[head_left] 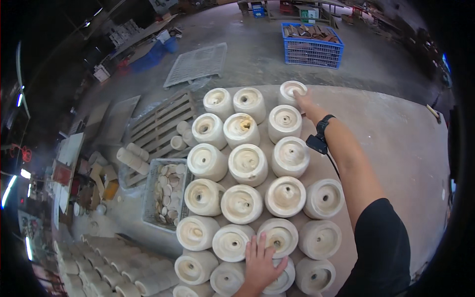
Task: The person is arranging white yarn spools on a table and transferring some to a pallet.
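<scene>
Rows of squat, cream-white plaster moulds point(248, 164), round with dished tops and mostly a small centre hole, stand on a broad tabletop. My right arm stretches to the far end of the rows. There my right hand point(303, 99) grips the rim of the farthest mould point(291, 89), fingers over its dished top; part of the grip is hidden. Close to me, my left hand point(261, 265) is open, its spread fingers resting on the edge of a near mould point(278, 238). One mould point(241, 126) in the middle has a yellowish patch inside.
Bare tabletop point(391, 148) stretches to the right. Left of the table are a grey crate of round pale discs point(147, 198), a wooden pallet point(161, 119) and many stacked pale cylinders point(106, 262). A blue crate point(312, 53) holding brownish pieces stands beyond the far edge.
</scene>
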### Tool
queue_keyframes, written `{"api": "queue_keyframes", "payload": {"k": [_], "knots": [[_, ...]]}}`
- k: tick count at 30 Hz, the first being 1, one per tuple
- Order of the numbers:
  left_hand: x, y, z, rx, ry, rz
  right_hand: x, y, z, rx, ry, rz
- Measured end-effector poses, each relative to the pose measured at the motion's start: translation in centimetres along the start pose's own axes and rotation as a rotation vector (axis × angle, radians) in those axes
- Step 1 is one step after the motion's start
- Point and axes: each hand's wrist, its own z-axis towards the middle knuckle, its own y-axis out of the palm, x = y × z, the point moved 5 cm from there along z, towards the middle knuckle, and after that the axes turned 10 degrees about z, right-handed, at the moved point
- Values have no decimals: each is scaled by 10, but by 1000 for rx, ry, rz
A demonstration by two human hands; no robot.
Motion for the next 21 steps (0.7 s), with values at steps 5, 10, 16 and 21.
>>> {"api": "queue_keyframes", "payload": {"k": [5,10,16,21], "knots": [[-2,0,0,-24,-15,-38,14,6,40,25,-262,28],[-1,1,3,-12,-13,5,-9,20,19,-102,-144,-59],[3,2,3,-29,-7,25,-1,9,0,-226,-140,152],[2,4,1,-48,0,24,20,9,-39,-388,-65,142]]}}
